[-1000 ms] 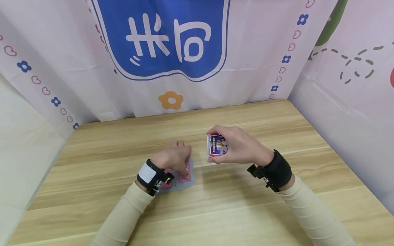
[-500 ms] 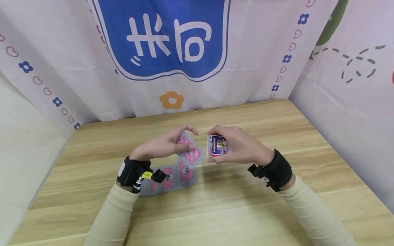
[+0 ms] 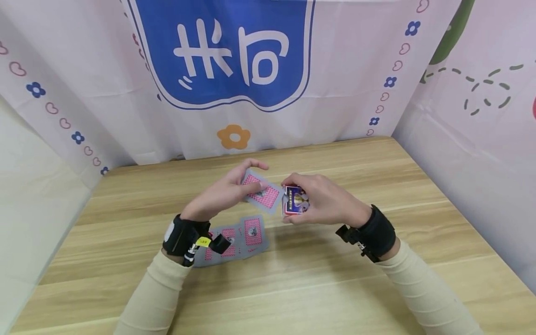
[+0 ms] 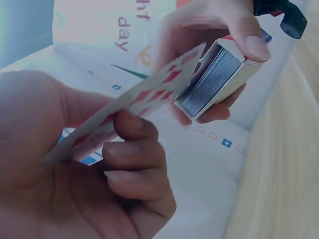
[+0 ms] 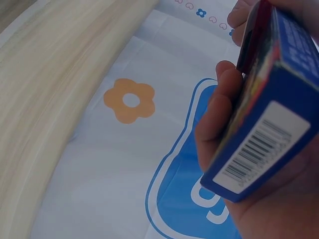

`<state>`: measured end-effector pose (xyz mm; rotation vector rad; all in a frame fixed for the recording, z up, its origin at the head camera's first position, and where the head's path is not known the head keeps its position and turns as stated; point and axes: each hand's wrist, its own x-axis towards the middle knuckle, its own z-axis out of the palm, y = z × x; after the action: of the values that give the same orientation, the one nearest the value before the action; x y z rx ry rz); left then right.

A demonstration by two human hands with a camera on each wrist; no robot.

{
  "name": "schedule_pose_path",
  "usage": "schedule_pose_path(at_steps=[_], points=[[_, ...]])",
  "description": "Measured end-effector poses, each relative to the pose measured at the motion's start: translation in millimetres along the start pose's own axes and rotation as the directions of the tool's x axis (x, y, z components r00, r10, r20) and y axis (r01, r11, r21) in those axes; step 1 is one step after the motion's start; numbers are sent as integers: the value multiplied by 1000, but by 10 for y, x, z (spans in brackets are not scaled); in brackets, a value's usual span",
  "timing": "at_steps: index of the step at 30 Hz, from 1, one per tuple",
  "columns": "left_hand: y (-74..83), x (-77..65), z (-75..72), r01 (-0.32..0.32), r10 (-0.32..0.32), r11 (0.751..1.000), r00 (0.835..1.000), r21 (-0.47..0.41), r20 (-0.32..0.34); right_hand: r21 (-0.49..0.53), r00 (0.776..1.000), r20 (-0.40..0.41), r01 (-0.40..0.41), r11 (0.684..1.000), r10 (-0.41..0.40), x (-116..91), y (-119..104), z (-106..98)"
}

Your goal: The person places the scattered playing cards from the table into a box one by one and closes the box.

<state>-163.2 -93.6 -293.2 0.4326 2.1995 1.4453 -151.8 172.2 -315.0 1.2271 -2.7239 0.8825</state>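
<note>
My left hand pinches a playing card with a pink patterned back, thumb on top. Red diamonds show on its face in the left wrist view, where the curled fingers hold it from below. The card's far edge is at the open end of a card box; whether it touches is hard to tell. My right hand grips that box by its sides. Grey card edges fill the box's opening. A barcode is on its blue end in the right wrist view.
Several playing cards lie face down and overlapping on the wooden table, below the left hand and partly behind its wrist strap. A printed cloth hangs along the table's back edge, with another wall sheet on the right.
The left hand has come up from the cards on the table with one card and carried it right, close to the box's opening. The right hand and box have stayed nearly still.
</note>
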Motion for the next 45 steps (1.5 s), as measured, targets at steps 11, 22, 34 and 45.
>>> schedule_pose_path(at_steps=[11, 22, 34, 45], points=[[48, 51, 462, -41, 48, 998, 988, 49, -145, 4, 994, -108, 12, 1000, -11, 2, -14, 10], [45, -3, 228, -86, 88, 996, 992, 31, -85, -11, 987, -157, -30, 999, 28, -9, 60, -82], [-60, 96, 397, -113, 110, 989, 993, 92, 35, -24, 988, -145, 50, 998, -53, -16, -11, -24], [-298, 55, 164, -88, 111, 942, 992, 323, -54, 17, 993, -116, 2, 1000, 0, -7, 18, -54]])
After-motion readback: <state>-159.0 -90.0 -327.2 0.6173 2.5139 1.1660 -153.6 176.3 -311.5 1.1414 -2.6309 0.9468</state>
